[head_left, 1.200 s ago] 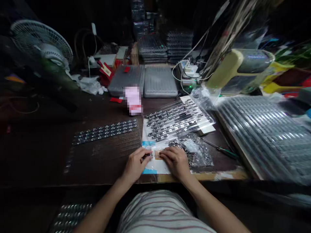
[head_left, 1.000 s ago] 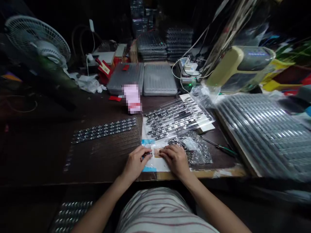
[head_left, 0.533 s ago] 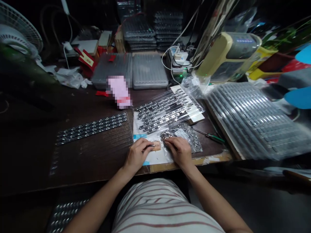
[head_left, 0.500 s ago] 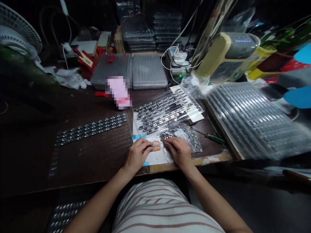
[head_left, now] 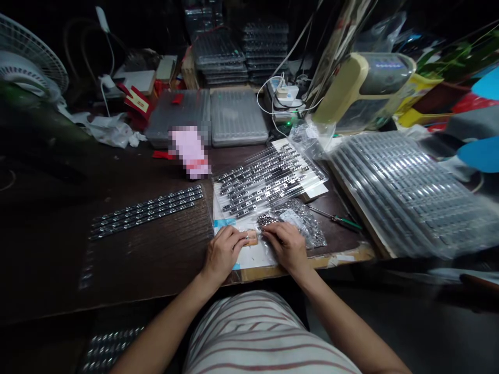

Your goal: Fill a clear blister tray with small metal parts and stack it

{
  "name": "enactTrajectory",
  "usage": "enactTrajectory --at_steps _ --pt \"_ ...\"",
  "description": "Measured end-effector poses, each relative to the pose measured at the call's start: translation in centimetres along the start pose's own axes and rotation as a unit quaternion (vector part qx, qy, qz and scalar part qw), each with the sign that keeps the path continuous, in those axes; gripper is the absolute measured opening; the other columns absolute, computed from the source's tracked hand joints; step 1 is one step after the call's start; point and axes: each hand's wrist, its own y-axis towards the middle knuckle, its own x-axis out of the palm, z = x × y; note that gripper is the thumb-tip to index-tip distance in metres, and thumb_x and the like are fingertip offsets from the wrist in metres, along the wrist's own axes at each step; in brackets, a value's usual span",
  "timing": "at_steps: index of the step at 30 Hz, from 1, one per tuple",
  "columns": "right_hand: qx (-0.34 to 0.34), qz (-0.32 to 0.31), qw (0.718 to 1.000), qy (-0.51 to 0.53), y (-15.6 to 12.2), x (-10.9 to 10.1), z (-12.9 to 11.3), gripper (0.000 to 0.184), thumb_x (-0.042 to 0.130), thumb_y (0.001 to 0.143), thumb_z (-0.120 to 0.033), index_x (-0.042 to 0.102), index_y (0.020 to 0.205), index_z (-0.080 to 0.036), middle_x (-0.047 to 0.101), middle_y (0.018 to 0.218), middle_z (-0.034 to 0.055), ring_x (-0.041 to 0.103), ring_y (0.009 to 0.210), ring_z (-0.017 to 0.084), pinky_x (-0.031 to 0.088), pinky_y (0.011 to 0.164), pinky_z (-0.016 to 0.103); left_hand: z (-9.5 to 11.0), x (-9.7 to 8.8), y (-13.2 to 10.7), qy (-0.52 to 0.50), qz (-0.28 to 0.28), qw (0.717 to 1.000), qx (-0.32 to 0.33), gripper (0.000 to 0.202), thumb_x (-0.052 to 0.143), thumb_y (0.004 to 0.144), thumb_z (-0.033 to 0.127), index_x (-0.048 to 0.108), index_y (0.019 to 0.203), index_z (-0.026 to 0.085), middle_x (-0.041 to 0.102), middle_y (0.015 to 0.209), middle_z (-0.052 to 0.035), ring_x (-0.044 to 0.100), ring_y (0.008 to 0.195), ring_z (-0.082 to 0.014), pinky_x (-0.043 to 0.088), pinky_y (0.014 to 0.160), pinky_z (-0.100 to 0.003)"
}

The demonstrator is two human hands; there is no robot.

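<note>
My left hand pinches a small metal part between thumb and fingers, just left of a tan pad on a white sheet. My right hand rests with its fingertips at a heap of small metal parts spilling from a clear plastic bag. Whether those fingers hold anything is hidden. Above the hands lie several long metal strips in clear sleeves. More metal strips lie on a dark wooden board to the left.
A green-handled screwdriver lies right of the bag. A large stack of plastic-wrapped trays fills the right side. Behind stand grey plastic cases, a pixelated pink item, a power strip, a cream lamp and a fan.
The view has swung, so the bench sits further left and higher. My right hand has shifted from beside the tan pad to the heap of small parts. My left hand stays at the pad.
</note>
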Motion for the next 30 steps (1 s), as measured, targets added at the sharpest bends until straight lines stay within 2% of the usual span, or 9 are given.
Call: enactTrajectory --at_steps 4,9,12,15,19,21,23,27,30 --pt "0.001 -0.032 0.999 0.003 0.3 0.9 -1.0 0.009 0.06 0.088 -0.028 0.066 0.086 -0.022 0.071 0.08 0.0012 0.062 0.075 0.015 0.04 0.071 0.029 -0.2 -0.1 0.0 -0.033 0.006 0.999 0.0 0.012 0.059 0.086 0.02 0.069 0.093 0.02 0.062 0.078 -0.0028 0.058 0.077 -0.0153 0.048 0.07 -0.026" --pt "-0.019 -0.081 0.996 -0.043 0.6 2.2 -2.1 0.012 0.063 0.085 -0.034 0.069 0.082 -0.024 0.07 0.086 0.0017 0.057 0.077 0.015 0.035 0.071 0.03 -0.8 -0.5 0.0 -0.136 0.077 0.984 -0.087 0.01 0.058 0.086 0.022 0.068 0.089 0.019 0.064 0.087 -0.0034 0.062 0.079 -0.0135 0.051 0.065 -0.022" --pt "-0.024 -0.079 0.994 -0.074 0.7 2.5 -2.5 0.01 0.062 0.086 -0.032 0.071 0.087 -0.027 0.068 0.089 0.0019 0.054 0.08 0.016 0.033 0.07 0.031 -1.0 -0.6 0.0 -0.16 0.083 0.977 -0.115 0.011 0.057 0.085 0.022 0.067 0.089 0.019 0.063 0.088 -0.0037 0.062 0.079 -0.0133 0.052 0.061 -0.02" --pt "-0.03 -0.086 0.991 -0.094 0.8 2.0 -2.4 0.013 0.062 0.086 -0.033 0.07 0.096 -0.03 0.066 0.093 0.0025 0.052 0.086 0.018 0.034 0.071 0.032 -1.0 -0.6 -0.1 -0.173 0.078 0.973 -0.129 0.012 0.057 0.085 0.023 0.067 0.09 0.019 0.062 0.089 -0.0039 0.062 0.079 -0.013 0.053 0.061 -0.02" --pt "-0.031 -0.077 0.983 -0.166 0.6 0.0 -1.1 0.027 0.06 0.087 -0.033 0.064 0.114 -0.028 0.063 0.107 0.006 0.051 0.092 0.021 0.036 0.073 0.034 -0.8 -0.8 0.1 -0.181 0.071 0.971 -0.14 0.012 0.058 0.085 0.024 0.068 0.09 0.019 0.063 0.09 -0.0044 0.062 0.079 -0.0132 0.053 0.058 -0.02" --pt "-0.038 -0.074 0.975 -0.205 0.4 -0.9 0.0 0.028 0.058 0.088 -0.032 0.063 0.114 -0.026 0.063 0.11 0.007 0.051 0.092 0.022 0.036 0.072 0.035 -0.4 -0.9 0.4 -0.175 0.06 0.974 -0.133 0.012 0.059 0.085 0.023 0.069 0.089 0.019 0.064 0.089 -0.0045 0.062 0.078 -0.0133 0.052 0.059 -0.02" --pt "-0.044 -0.075 0.972 -0.217 0.0 -1.3 0.9 0.022 0.057 0.089 -0.03 0.064 0.109 -0.024 0.065 0.103 0.0069 0.052 0.089 0.021 0.036 0.07 0.033 0.0 -0.8 0.7 -0.158 0.038 0.981 -0.102 0.011 0.061 0.084 0.022 0.069 0.089 0.019 0.064 0.087 -0.0042 0.062 0.079 -0.0142 0.052 0.066 -0.024" --pt "-0.035 -0.046 0.982 -0.18 -0.4 -0.8 1.6 0.014 0.054 0.091 -0.025 0.067 0.094 -0.02 0.065 0.09 0.0052 0.054 0.082 0.018 0.038 0.071 0.031 0.8 0.2 1.2 -0.119 -0.001 0.993 -0.018 0.013 0.064 0.082 0.023 0.07 0.093 0.022 0.065 0.084 -0.0037 0.06 0.082 -0.0162 0.05 0.076 -0.03" --pt "-0.031 -0.021 0.989 -0.145 -0.3 -0.5 1.6 0.013 0.055 0.09 -0.026 0.066 0.094 -0.021 0.064 0.091 0.005 0.055 0.084 0.018 0.04 0.074 0.031 1.0 0.9 1.2 -0.098 -0.003 0.995 0.004 0.014 0.063 0.083 0.024 0.07 0.095 0.022 0.065 0.083 -0.0041 0.059 0.082 -0.0165 0.049 0.075 -0.03"
